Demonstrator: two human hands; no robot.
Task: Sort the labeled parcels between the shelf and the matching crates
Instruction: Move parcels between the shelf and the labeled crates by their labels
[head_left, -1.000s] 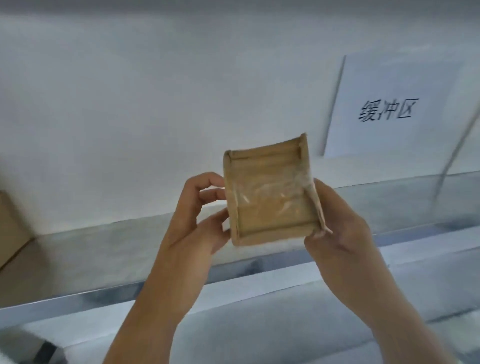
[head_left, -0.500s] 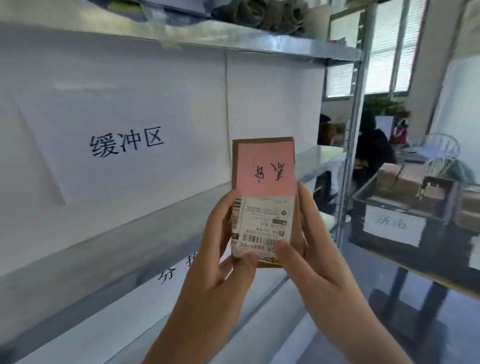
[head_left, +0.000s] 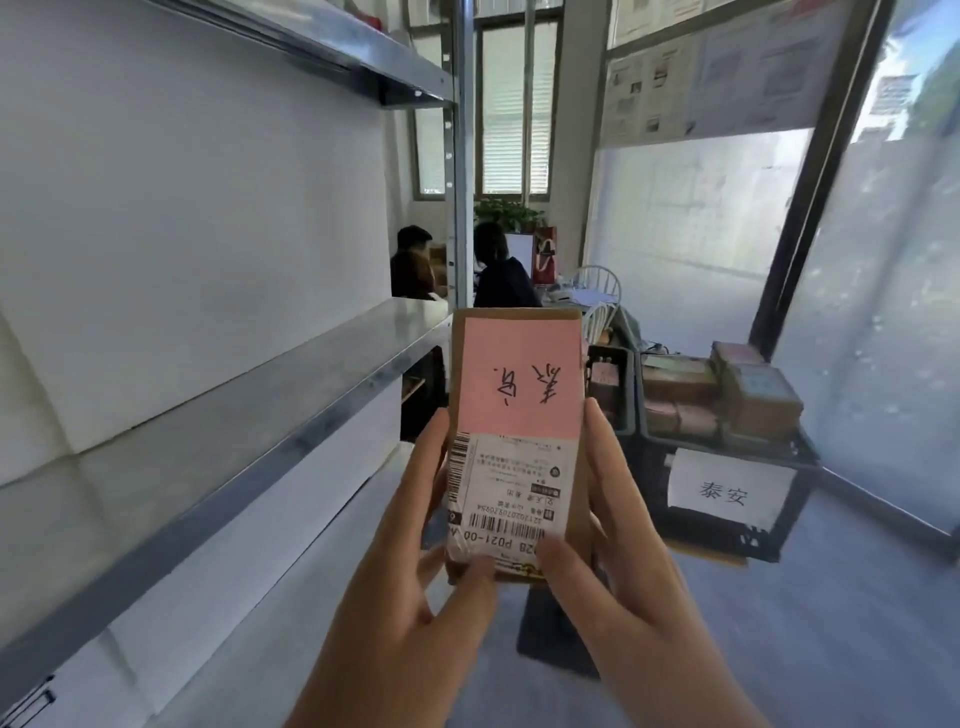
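I hold a small cardboard parcel (head_left: 519, 431) upright in front of me with both hands. A pink handwritten label covers its upper face and a white shipping label with barcodes its lower face, both upside down to me. My left hand (head_left: 415, 582) grips its left edge with the thumb on the lower label. My right hand (head_left: 613, 561) grips the right edge, thumb on the bottom corner. To the right stands a black crate (head_left: 737, 525) with a white paper label, filled with several parcels (head_left: 753, 395).
A metal shelf (head_left: 234, 415) with white backing runs along the left. A second dark crate (head_left: 615, 389) stands beside the labelled one. Two people sit at a desk in the background near white chairs (head_left: 600, 280). Grey floor lies below.
The parcel was turned from its taped back to its labelled face. My view swung right from the shelf's signed backing toward the crates; the labelled crate is now nearer.
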